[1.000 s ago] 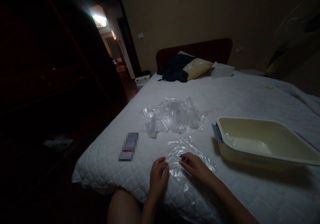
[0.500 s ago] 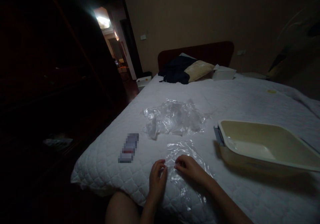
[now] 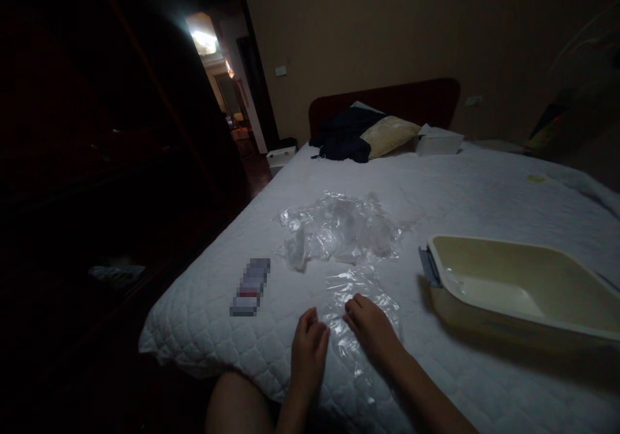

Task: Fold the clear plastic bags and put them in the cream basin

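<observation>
Left hand (image 3: 310,350): half-curled.
Right hand (image 3: 371,327): bent, at left's two o'clock; either grip unclear, dim.
Clear crinkled plastic film (image 3: 347,345): three-o'clock edge nearer right hand than before.

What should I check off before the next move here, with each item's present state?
1. Both hands in view: ok; left hand and right hand are at the nearer clear plastic film.
2. Firm grip on that film: cannot tell; the fingertips' contact is unclear.
3. Nearer film smooth: not ok; it is wrinkled.
4. Crumpled clear plastic heap free of the hands: ok; it lies beyond them on the quilted bedcover.
5. Cream plastic bin open on top: ok; it stands at the right.
6. Blurred item identified: cannot tell; it is pixelated.
</observation>
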Motion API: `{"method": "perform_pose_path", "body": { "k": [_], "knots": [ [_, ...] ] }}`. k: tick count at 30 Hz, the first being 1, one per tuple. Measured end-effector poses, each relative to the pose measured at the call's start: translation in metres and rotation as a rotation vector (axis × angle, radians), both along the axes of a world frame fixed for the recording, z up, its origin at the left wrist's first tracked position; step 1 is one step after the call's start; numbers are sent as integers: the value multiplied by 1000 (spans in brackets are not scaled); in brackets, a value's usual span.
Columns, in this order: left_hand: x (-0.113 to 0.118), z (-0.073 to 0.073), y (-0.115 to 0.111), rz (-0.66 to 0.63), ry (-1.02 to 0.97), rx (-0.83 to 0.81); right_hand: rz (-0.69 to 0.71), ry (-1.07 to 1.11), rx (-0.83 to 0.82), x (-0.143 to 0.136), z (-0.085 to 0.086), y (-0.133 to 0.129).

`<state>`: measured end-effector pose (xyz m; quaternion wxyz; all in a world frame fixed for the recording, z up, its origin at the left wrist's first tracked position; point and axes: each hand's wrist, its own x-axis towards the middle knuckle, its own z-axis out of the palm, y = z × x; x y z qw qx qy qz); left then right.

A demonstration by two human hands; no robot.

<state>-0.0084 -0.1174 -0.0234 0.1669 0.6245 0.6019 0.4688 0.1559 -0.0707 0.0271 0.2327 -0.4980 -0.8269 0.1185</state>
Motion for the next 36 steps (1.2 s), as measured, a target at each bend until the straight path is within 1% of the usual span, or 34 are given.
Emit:
{"method": "perform_pose_path", "body": {
  "k": [3,6,10,14,17,19,21,22,23,25,27,29,32,34,36],
  "knots": [
    [0,-1,-1,-11,117,12,27,-123,88,2,0,2],
    [0,0,-1,-30,194,40,38,-167,119,6,1,4],
    [1,3,-1,-24,226,57,-30,-164,123,18,4,6],
    [1,7,-2,-25,210,59,-99,-72,111,41,3,3],
    [0,8,-3,-21,172,46,-209,85,100,69,-3,-6],
    [0,9,-1,8,143,52,-325,201,80,88,-9,-16],
    [4,14,2,24,133,86,-457,287,37,104,-14,-25],
    [7,19,5,11,135,106,-514,320,9,110,-16,-29],
    [12,25,8,-23,148,127,-560,352,-22,114,-17,-32],
    [25,40,16,-171,167,126,-620,417,-84,119,-18,-36],
    [40,54,24,-343,207,79,-654,475,-140,119,-18,-37],
    [56,65,31,-471,291,70,-659,500,-184,117,-17,-37],
    [74,70,36,-578,431,96,-614,500,-217,114,-16,-36],
    [81,68,37,-624,476,102,-589,511,-217,114,-15,-36],
    [84,65,36,-637,476,109,-583,543,-216,113,-14,-34]
  ]
}}
